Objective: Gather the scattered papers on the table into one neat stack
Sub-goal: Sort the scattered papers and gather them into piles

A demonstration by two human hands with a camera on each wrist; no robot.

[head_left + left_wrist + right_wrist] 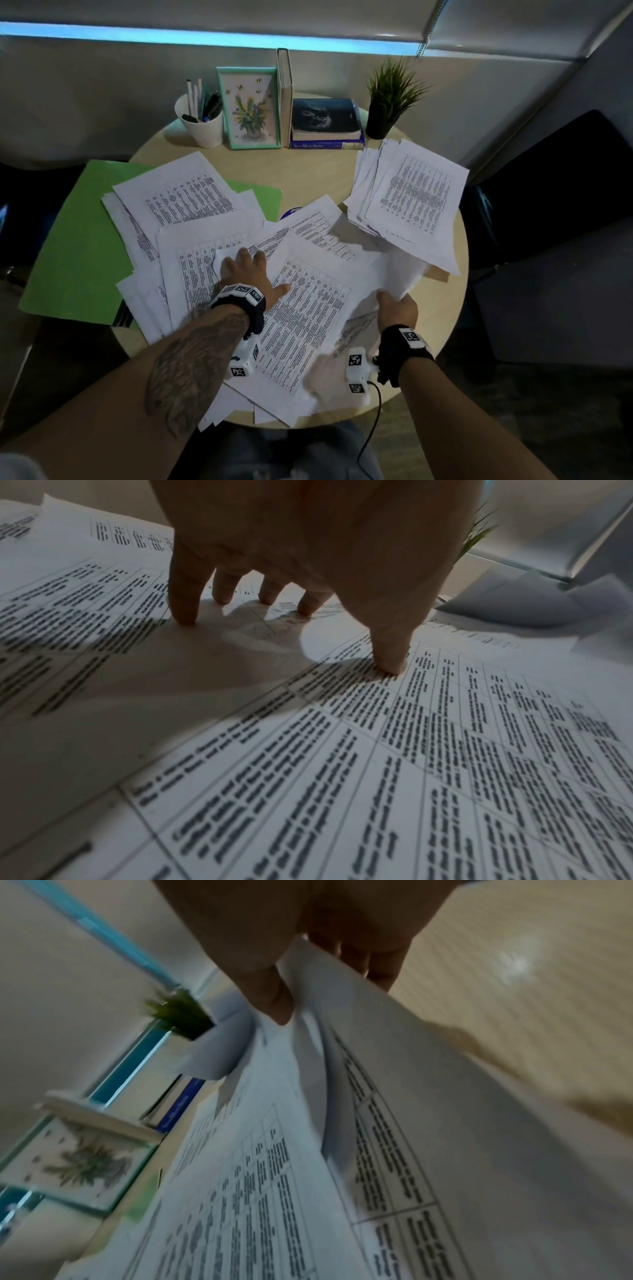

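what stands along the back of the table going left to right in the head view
white pen cup → framed flower picture → upright book → flat stack of books → potted plant

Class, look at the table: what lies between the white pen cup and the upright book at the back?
In the head view, a framed flower picture in a mint-green frame stands between the pen cup and the upright book.
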